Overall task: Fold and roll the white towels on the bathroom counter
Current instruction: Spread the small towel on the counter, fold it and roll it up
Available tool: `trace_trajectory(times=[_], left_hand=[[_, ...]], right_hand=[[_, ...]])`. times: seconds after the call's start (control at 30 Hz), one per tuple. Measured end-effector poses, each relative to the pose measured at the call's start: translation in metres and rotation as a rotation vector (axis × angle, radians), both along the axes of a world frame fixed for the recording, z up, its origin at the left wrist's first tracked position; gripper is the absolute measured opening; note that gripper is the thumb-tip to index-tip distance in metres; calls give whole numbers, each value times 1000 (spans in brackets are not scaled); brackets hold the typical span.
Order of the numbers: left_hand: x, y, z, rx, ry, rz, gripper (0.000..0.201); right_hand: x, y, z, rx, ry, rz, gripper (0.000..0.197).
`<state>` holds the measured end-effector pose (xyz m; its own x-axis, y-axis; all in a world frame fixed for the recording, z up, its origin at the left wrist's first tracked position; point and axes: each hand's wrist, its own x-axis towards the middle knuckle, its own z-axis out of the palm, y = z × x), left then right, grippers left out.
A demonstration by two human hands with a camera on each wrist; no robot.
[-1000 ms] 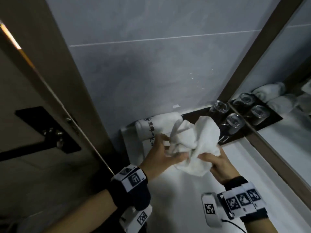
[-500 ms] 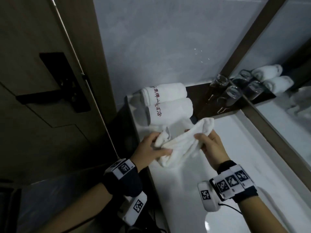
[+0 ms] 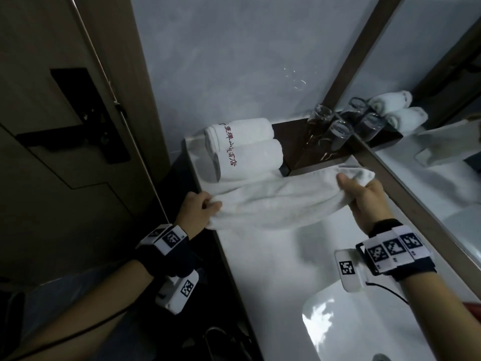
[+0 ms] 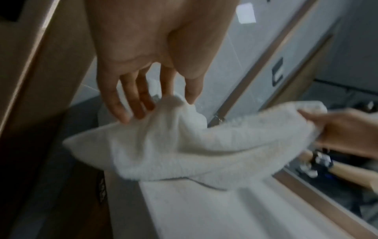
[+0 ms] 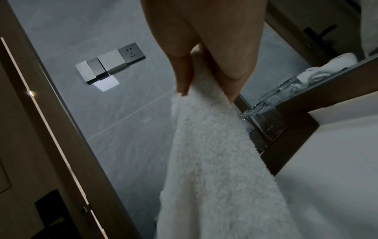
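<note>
A loose white towel [image 3: 281,201] hangs stretched between both hands just above the white counter [image 3: 263,269]. My left hand [image 3: 200,212] pinches its left end [image 4: 174,103] at the counter's left edge. My right hand [image 3: 364,194] grips the right end [image 5: 204,97] near the mirror. In the left wrist view the towel [image 4: 184,145] sags in the middle. Two rolled white towels [image 3: 244,149] with red lettering lie side by side at the back left of the counter.
Upturned drinking glasses [image 3: 330,128] stand on a dark tray [image 3: 294,144] at the back, beside the mirror [image 3: 429,142]. A sink basin [image 3: 346,324] lies at the near right. A wooden door [image 3: 65,126] with a black handle stands on the left. Wall switches [image 5: 110,64] sit on the grey tiles.
The bunched towel has been pulled out lengthwise: my hands moved apart, left toward the counter edge and right toward the mirror. The view tilted down.
</note>
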<state>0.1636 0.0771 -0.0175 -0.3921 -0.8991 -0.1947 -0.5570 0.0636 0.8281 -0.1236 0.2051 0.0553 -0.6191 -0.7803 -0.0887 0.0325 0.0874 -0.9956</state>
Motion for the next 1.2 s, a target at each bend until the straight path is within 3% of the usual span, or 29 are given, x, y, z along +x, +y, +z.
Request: trace_trajectory(times=[0.1, 0.13, 0.27, 0.3, 0.37, 0.43, 0.5, 0.57, 0.67, 0.73, 0.83, 0.9, 1.13, 1.2], left_hand=[[-17, 11, -2, -48, -379, -166, 29], [-25, 16, 2, -87, -396, -195, 27], [-63, 25, 22, -294, 67, -492, 62], [-72, 28, 26, -331, 108, -577, 56], [-84, 30, 29, -237, 145, -649, 41], [-84, 23, 27, -215, 78, -641, 36], [-73, 13, 23, -254, -126, -623, 23], [-60, 6, 20, -257, -277, -674, 26], [-48, 2, 17, -238, -337, -703, 21], [-46, 0, 16, -249, -341, -689, 21], [-46, 3, 14, -153, -392, -660, 20], [-45, 8, 10, -109, -429, -637, 20], [-28, 25, -26, 14, -662, -583, 78], [-28, 27, -34, 30, -674, -549, 72]], right_hand=[[10, -2, 7, 3, 39, 168, 14], [14, -3, 9, 6, 53, 229, 12], [29, -9, 17, -14, 19, 457, 15], [31, -10, 20, -32, -10, 480, 15], [29, -9, 24, -68, -45, 494, 14], [21, -4, 25, -63, 3, 456, 11], [8, 3, 23, 2, 122, 367, 10], [-6, 9, 13, 150, 278, 330, 22], [-13, 10, -10, 619, 567, 511, 46], [-9, 10, -28, 906, 668, 672, 78], [3, 6, -60, 1073, 735, 784, 105], [12, 4, -78, 1142, 757, 748, 102], [37, 2, -109, 957, 818, 636, 84], [41, 0, -112, 994, 857, 629, 70]])
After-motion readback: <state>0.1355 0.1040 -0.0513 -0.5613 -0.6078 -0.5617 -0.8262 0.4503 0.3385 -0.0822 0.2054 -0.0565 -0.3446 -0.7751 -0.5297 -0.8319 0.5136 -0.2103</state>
